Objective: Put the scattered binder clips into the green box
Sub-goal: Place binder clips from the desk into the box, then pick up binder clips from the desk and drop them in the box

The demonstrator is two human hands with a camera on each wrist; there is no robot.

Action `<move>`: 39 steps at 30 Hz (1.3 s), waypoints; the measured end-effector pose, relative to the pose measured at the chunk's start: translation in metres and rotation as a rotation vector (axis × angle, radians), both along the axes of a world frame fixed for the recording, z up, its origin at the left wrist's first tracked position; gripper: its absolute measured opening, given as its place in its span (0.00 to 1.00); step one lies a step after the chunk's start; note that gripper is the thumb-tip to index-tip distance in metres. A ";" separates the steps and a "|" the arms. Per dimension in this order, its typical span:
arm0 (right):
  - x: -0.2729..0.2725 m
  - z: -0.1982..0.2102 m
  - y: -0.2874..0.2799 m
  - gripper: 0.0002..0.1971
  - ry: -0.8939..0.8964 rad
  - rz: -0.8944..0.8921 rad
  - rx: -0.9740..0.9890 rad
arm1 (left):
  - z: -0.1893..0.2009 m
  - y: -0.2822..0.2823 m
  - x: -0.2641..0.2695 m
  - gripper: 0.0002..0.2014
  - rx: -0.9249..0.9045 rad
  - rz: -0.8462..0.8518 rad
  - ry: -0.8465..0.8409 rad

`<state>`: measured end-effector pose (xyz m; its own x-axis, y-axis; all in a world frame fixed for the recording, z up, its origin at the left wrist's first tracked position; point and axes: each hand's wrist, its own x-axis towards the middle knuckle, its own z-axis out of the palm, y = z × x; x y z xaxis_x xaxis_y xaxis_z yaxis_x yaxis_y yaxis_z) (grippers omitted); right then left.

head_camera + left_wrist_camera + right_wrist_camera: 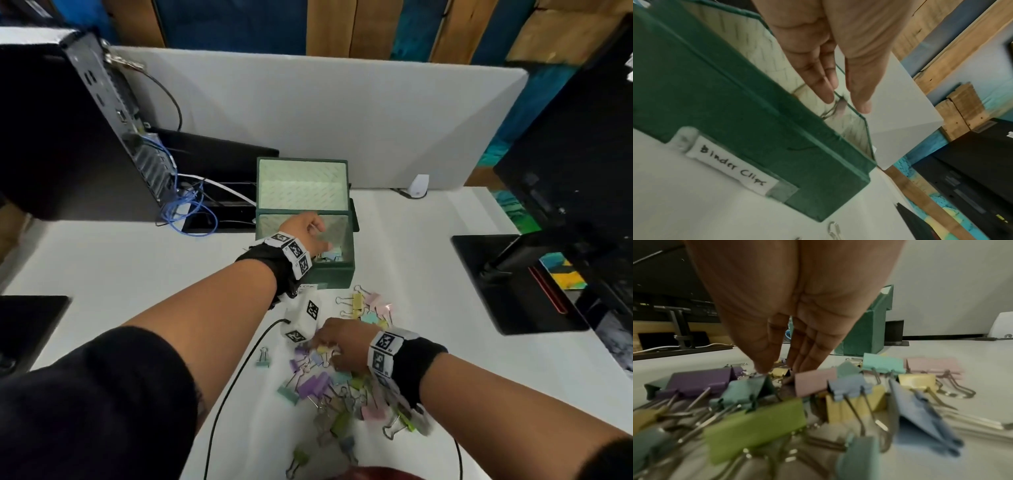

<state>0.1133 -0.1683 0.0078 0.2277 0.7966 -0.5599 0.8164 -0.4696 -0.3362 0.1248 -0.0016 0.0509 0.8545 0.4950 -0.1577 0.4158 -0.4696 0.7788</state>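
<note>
Now, risks first.
Drop risk: left hand (pixel 824 53) hangs over the box (pixel 337 274) with fingers straight and apart; a blurred pink clip (pixel 839 107) sits just below the fingertips near the far rim, and it could strike that rim and bounce out at 12 o'clock.
Snag risk: right hand (pixel 346 346) reaches into the pile (pixel 760 423), thumb and fingers nearly together over a yellow clip (pixel 780 371); whether they already pinch it I cannot tell. Wire handles interlock, so lifting one clip may drag neighbours and scatter them.
Cable risk: a black cable (pixel 236 380) runs at 9 o'clock of the pile; a swept clip could catch under it.
Box: open, lid (pixel 301 185) standing up at 12 o'clock, labelled "Binder Clips"; a few clips, one blue, lie in the near corner; mostly unfilled.
Clips: most lie on the table (pixel 445 359) at 6 o'clock of the box, one teal clip (pixel 263 358) apart at 9 o'clock of the pile.
Progress: early, I judge.
</note>
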 end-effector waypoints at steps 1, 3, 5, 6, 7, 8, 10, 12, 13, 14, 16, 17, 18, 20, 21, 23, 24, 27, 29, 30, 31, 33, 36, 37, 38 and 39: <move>0.001 -0.001 -0.002 0.24 0.004 -0.011 0.006 | -0.002 0.000 -0.001 0.14 -0.002 0.009 0.010; 0.003 -0.004 -0.005 0.24 0.013 -0.027 0.033 | -0.006 0.001 -0.008 0.16 0.020 0.025 -0.010; 0.007 -0.006 -0.007 0.24 0.007 -0.025 0.060 | -0.006 0.004 -0.022 0.12 0.002 0.051 -0.062; 0.007 -0.008 -0.007 0.24 0.002 -0.017 0.066 | -0.005 0.006 -0.031 0.09 -0.016 0.052 -0.064; 0.008 -0.008 -0.007 0.24 -0.011 -0.006 0.068 | -0.005 0.008 -0.040 0.08 -0.029 0.029 -0.042; 0.007 -0.010 -0.005 0.24 -0.016 0.012 0.070 | -0.006 0.011 -0.052 0.07 -0.034 -0.014 0.004; 0.005 -0.011 -0.001 0.25 -0.026 0.043 0.074 | -0.010 0.014 -0.072 0.10 0.021 -0.179 0.168; 0.000 -0.011 0.003 0.26 -0.033 0.069 0.061 | -0.020 0.013 -0.093 0.16 0.187 -0.369 0.390; -0.003 -0.011 0.006 0.27 -0.037 0.083 0.051 | -0.028 0.012 -0.105 0.24 0.267 -0.443 0.487; -0.003 -0.011 0.006 0.27 -0.042 0.083 0.049 | -0.036 0.009 -0.110 0.33 0.328 -0.514 0.557; -0.006 -0.010 0.010 0.29 -0.057 0.109 0.047 | -0.049 0.005 -0.121 0.46 0.398 -0.603 0.622; -0.007 -0.010 0.012 0.29 -0.072 0.125 0.047 | -0.054 0.002 -0.123 0.50 0.421 -0.632 0.625; -0.009 -0.011 0.014 0.30 -0.090 0.143 0.044 | -0.058 0.001 -0.125 0.53 0.436 -0.645 0.624; -0.011 -0.013 0.017 0.31 -0.132 0.164 0.032 | -0.065 -0.002 -0.122 0.56 0.438 -0.638 0.612; -0.012 -0.013 0.019 0.31 -0.154 0.171 0.025 | -0.067 -0.003 -0.120 0.57 0.423 -0.620 0.605; -0.013 -0.015 0.021 0.29 -0.174 0.178 0.021 | -0.070 -0.004 -0.115 0.54 0.402 -0.597 0.605; -0.013 -0.015 0.021 0.27 -0.172 0.180 0.028 | -0.071 -0.005 -0.113 0.51 0.404 -0.586 0.605; -0.011 -0.015 0.016 0.21 -0.156 0.173 0.058 | -0.071 -0.004 -0.114 0.40 0.378 -0.548 0.557; -0.008 -0.015 0.011 0.18 -0.136 0.140 0.079 | -0.070 -0.001 -0.118 0.33 0.342 -0.525 0.509; -0.005 -0.016 0.009 0.17 -0.124 0.126 0.088 | -0.070 0.001 -0.121 0.30 0.332 -0.514 0.492; -0.004 -0.016 0.007 0.17 -0.115 0.117 0.094 | -0.070 0.002 -0.124 0.28 0.324 -0.502 0.476; -0.001 -0.016 0.004 0.18 -0.109 0.105 0.098 | -0.070 0.004 -0.129 0.25 0.306 -0.483 0.440; 0.001 -0.016 0.003 0.25 -0.106 0.109 0.087 | -0.067 0.005 -0.137 0.27 0.297 -0.468 0.400; 0.000 -0.017 0.004 0.26 -0.113 0.135 0.078 | -0.066 0.006 -0.138 0.30 0.320 -0.469 0.396; 0.000 -0.018 0.004 0.27 -0.125 0.169 0.076 | -0.065 0.007 -0.140 0.33 0.348 -0.473 0.408; -0.001 -0.020 0.005 0.27 -0.137 0.201 0.081 | -0.064 0.007 -0.142 0.37 0.377 -0.481 0.443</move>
<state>0.1122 -0.1628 -0.0118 0.1297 0.8745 -0.4673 0.9311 -0.2695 -0.2460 -0.0172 0.0056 -0.0133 0.8862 0.1717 -0.4304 0.3342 -0.8802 0.3369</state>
